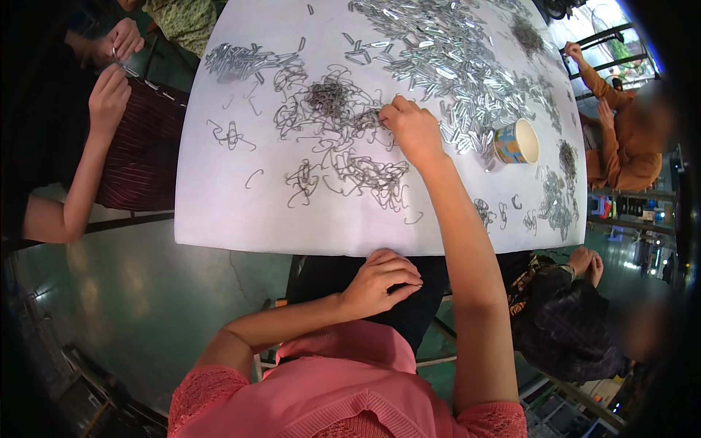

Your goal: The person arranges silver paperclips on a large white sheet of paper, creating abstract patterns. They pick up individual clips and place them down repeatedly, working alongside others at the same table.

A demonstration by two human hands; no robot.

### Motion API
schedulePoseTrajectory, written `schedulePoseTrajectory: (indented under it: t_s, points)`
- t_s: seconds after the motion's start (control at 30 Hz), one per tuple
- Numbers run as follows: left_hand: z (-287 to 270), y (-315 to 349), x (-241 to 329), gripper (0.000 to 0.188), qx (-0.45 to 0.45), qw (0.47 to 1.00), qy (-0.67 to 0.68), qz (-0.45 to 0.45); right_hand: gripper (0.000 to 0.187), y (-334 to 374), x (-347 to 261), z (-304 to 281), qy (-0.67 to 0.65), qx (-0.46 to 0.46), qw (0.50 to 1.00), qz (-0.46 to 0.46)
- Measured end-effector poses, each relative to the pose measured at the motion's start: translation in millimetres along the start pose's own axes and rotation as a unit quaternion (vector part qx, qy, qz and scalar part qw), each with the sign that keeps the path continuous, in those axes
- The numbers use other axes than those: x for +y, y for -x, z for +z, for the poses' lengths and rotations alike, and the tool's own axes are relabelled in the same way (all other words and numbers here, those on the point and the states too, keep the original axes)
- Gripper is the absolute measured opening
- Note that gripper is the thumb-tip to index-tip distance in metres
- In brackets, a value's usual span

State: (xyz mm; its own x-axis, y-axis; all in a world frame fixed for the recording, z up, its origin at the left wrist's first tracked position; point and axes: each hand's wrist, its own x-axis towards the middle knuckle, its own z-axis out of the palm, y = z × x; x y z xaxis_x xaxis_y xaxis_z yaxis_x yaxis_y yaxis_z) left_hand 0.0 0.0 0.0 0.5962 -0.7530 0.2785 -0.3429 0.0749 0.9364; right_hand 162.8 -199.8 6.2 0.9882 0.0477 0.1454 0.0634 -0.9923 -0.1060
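Observation:
Over the white table, my right hand [413, 130] reaches out with fingertips pinched together at the edge of a tangle of bent wire hooks [358, 120]. Whatever sits between those fingertips is too small to make out. My left hand [381, 285] rests on my lap just below the table's near edge, its fingers loosely bent, the thumb apart and nothing visible in it. More wire hooks [365, 175] lie loose nearer to me. Beyond my right hand spreads a large heap of shiny narrow metal pieces [438, 62].
A patterned paper cup [515, 142] stands on the table [292, 233] right of my forearm. A smaller pile of metal pieces [234, 62] lies far left. At left, a co-worker's hands [109, 91] hold a linked metal chain [150, 84]. Other people sit along the right side.

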Motion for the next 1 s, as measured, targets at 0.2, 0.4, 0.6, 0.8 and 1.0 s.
schedulePoseTrajectory:
  t_s: [0.2, 0.4, 0.6, 0.8, 1.0]
  points:
    - [4, 1, 10, 0.012, 0.009, 1.000, -0.004, 0.008, 0.011, 36, 6, -18, -0.315, 0.014, 0.932, 0.177]
    - [10, -5, 16, 0.012, 0.012, 0.999, 0.007, 0.029, 0.018, 100, 29, -29, -0.461, -0.016, 0.827, 0.321]
    - [18, -10, 27, 0.013, -0.008, 1.000, 0.004, 0.018, 0.021, 198, -16, -102, -0.611, 0.029, 0.691, 0.385]
    - [20, -7, 28, 0.017, 0.003, 1.000, -0.018, 0.013, 0.012, 282, -83, -122, -0.666, 0.114, 0.615, 0.406]
    - [31, -6, 25, 0.028, 0.022, 0.999, -0.014, 0.042, 0.012, 295, -95, -108, -0.683, 0.147, 0.570, 0.432]
